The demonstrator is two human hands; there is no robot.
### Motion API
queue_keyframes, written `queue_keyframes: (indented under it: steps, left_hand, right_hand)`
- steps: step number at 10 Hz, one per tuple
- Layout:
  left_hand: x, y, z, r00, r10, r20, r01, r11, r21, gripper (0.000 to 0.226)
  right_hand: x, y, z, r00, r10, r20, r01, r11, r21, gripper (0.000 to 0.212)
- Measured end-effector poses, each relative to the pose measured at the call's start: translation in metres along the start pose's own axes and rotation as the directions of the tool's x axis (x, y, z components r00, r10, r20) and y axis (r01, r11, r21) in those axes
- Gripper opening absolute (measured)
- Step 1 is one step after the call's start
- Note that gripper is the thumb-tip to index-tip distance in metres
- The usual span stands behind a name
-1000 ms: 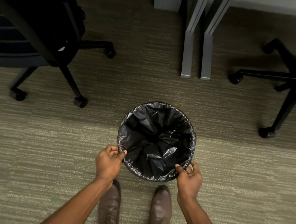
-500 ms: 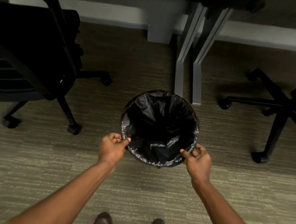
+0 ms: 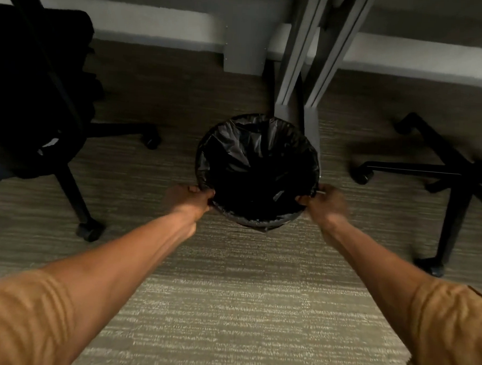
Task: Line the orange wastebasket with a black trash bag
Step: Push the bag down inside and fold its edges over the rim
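1. The left hand [image 3: 189,197] is closed in a fist on the near-left edge of the black trash bag [image 3: 252,155], fingers curled over the plastic at the rim.
2. The right hand [image 3: 324,202] is closed the same way on the near-right edge of the bag; it is blurred, so the single fingers cannot be told apart.
3. Both arms reach forward at full stretch, with tan short sleeves [image 3: 450,330] showing at the lower corners.
4. The bag is spread open inside the wastebasket [image 3: 260,223] and folded over its whole rim, so only black plastic shows; the basket's own colour is hidden.
5. The wastebasket stands on the carpet [image 3: 236,307], between the two hands, just in front of the grey bench legs [image 3: 311,122].
6. A black office chair [image 3: 38,93] stands to the left, and the wheeled base of a second chair [image 3: 455,182] to the right, both well apart from the basket.
7. A pale baseboard [image 3: 147,24] runs along the far wall.
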State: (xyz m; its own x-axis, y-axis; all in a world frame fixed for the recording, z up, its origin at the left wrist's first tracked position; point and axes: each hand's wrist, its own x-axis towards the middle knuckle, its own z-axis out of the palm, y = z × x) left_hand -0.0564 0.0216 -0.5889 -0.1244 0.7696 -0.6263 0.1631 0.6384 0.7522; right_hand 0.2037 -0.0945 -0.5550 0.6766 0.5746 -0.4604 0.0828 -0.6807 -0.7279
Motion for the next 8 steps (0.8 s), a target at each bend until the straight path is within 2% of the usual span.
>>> queue_keyframes:
  steps: [1, 2, 3, 4, 5, 6, 7, 8]
  left_hand:
    - [0.007, -0.005, 0.010, 1.000, 0.022, -0.008, -0.022, 1.000, 0.006, 0.032]
    - [0.013, -0.009, 0.016, 1.000, 0.020, -0.018, -0.019, 1.000, 0.013, 0.024]
    - [0.013, -0.012, 0.018, 0.999, 0.026, -0.026, -0.026, 1.000, 0.009, 0.028]
    - [0.007, -0.011, 0.017, 1.000, -0.004, -0.014, 0.004, 1.000, -0.018, 0.026]
    - [0.002, -0.008, 0.013, 0.999, -0.044, 0.020, 0.045, 0.998, -0.051, 0.014]
    - [-0.004, -0.003, 0.004, 0.994, -0.066, 0.091, 0.072, 0.995, -0.073, 0.039]
    - [-0.016, 0.004, -0.006, 0.999, -0.016, 0.051, 0.007, 0.987, 0.162, 0.070]
    - [-0.032, 0.008, -0.025, 0.996, 0.066, 0.052, -0.082, 0.894, 0.441, 0.069]
  right_hand:
    - [0.020, 0.012, 0.007, 0.999, -0.010, -0.030, 0.008, 0.997, -0.080, 0.050]
    - [0.031, 0.019, 0.009, 0.999, 0.006, -0.036, -0.009, 0.997, -0.079, 0.056]
    - [0.039, 0.020, 0.006, 1.000, 0.011, 0.007, -0.010, 0.999, -0.049, 0.070]
    - [0.038, 0.017, 0.005, 0.998, -0.011, 0.061, 0.014, 0.998, -0.057, 0.061]
    - [0.033, 0.011, 0.006, 0.994, -0.037, 0.107, 0.036, 0.999, 0.007, 0.038]
    - [0.030, 0.014, 0.002, 0.994, -0.011, 0.111, -0.002, 0.994, 0.113, 0.044]
    - [0.021, 0.013, -0.001, 0.994, 0.037, 0.103, -0.039, 0.999, 0.020, 0.100]
    - [-0.016, 0.006, -0.006, 0.993, -0.064, 0.095, 0.094, 0.933, -0.348, 0.095]
